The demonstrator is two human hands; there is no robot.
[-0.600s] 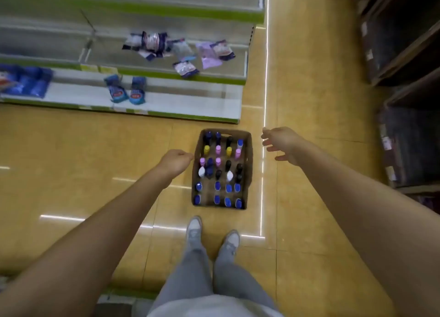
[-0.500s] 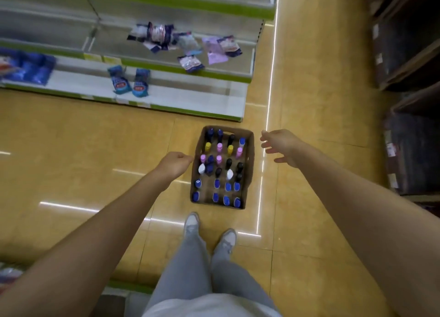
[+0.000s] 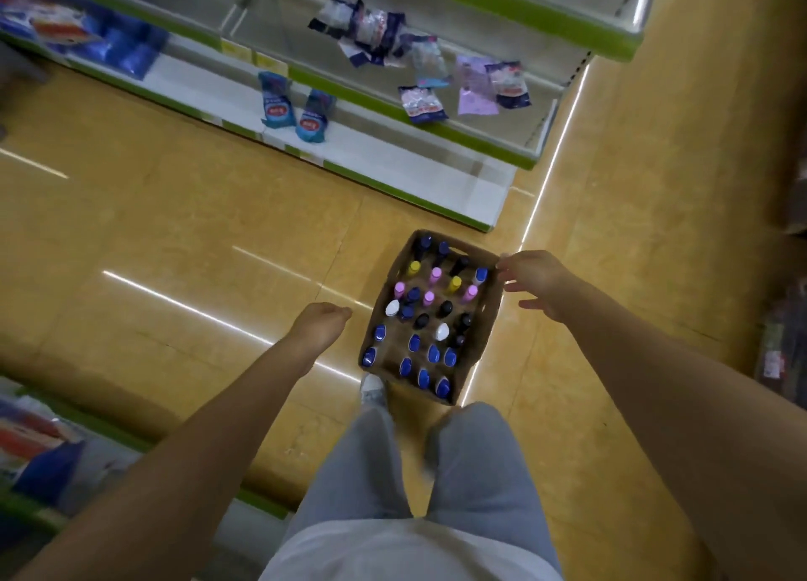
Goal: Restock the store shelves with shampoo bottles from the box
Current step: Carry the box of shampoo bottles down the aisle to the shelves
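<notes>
Since the earlier frame we have stepped up: box now sits right at our feet, one shoe touching or just short of its near edge, the right leg covering the other. Both arms have dropped closer to it.

Left hand hangs just beside the box's left wall, fingers curled under loosely, holding nothing. Right hand is spread, fingers relaxed, fingertips over the far right corner; whether they touch the rim we cannot tell. One hand on each flank reads, to us, as readying to take the box by its sides, or to pick from it.

Box: brown cardboard, open top, on the floor, a slot handle cut in the far wall. Bottles stand upright inside in loose rows, only caps showing: blue ovals at the near end, black and white in the middle, pink and yellow further back, dark at the far end. Gaps between them; not full.

Shelf lies just beyond the box, bottom tier mostly bare white apart from two blue packs; next tier holds scattered sachets. No shampoo on it yet, so restocking looks barely begun.
</notes>
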